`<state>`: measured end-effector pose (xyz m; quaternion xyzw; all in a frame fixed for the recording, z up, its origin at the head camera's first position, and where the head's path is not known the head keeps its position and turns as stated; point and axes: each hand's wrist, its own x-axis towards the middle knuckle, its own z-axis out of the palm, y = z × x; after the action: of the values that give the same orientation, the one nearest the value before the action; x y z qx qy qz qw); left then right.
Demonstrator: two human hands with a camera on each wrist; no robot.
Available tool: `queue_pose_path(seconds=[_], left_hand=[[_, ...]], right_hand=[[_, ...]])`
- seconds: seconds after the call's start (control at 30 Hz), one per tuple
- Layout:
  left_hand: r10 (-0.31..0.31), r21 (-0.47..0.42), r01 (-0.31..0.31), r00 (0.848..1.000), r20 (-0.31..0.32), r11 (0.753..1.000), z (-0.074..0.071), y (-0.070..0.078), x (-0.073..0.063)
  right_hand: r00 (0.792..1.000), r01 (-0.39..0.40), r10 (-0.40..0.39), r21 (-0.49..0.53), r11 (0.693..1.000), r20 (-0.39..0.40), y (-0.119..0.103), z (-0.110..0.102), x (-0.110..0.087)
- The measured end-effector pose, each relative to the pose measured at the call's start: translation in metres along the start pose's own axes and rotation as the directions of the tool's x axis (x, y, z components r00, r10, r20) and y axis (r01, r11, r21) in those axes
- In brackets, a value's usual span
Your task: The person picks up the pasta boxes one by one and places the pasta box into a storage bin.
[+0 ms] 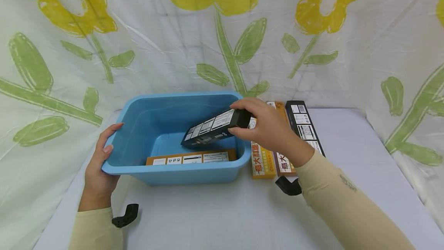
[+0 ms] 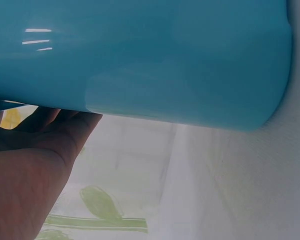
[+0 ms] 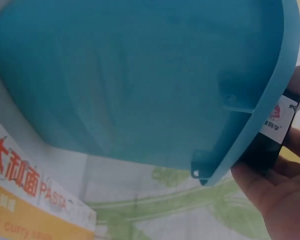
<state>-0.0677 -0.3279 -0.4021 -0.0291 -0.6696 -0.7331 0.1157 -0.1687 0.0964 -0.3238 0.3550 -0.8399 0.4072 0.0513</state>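
Note:
A blue plastic tub (image 1: pixel 199 170) stands on the table, and my left hand (image 1: pixel 100 171) holds its left rim. In the left wrist view, that hand (image 2: pixel 35 165) is against the tub's outer side (image 2: pixel 165 60), its fingertips partly hidden. My right hand (image 1: pixel 268 128) pinches the right end of a black pasta box (image 1: pixel 211 128) between thumb and fingers. This box slants down into the tub, its far end low inside. Along the tub's near wall lies an orange-brown box (image 1: pixel 192 158), its lower part hidden by the rim.
To the right of the tub lie a yellow pasta box (image 1: pixel 263 163), an orange-brown pasta box (image 1: pixel 285 165) and another black box (image 1: pixel 305 122), partly covered by my right arm. Behind the table hangs a white curtain (image 1: pixel 145 49) with yellow flowers.

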Motion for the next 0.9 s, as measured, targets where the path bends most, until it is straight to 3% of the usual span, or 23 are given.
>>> queue_pose_path(seconds=[0.37,0.9], left_hand=[[-0.007,0.001,0.007,1.0,-0.007,1.0,-0.001,-0.001,-0.001],[-0.018,-0.002,0.018,1.0,-0.022,1.0,0.0,0.0,0.001]], right_hand=[[0.996,-0.004,0.005,-0.005,1.0,0.084,-0.003,0.007,0.019],[0.966,-0.036,0.055,-0.077,0.996,0.252,-0.013,0.027,0.044]])
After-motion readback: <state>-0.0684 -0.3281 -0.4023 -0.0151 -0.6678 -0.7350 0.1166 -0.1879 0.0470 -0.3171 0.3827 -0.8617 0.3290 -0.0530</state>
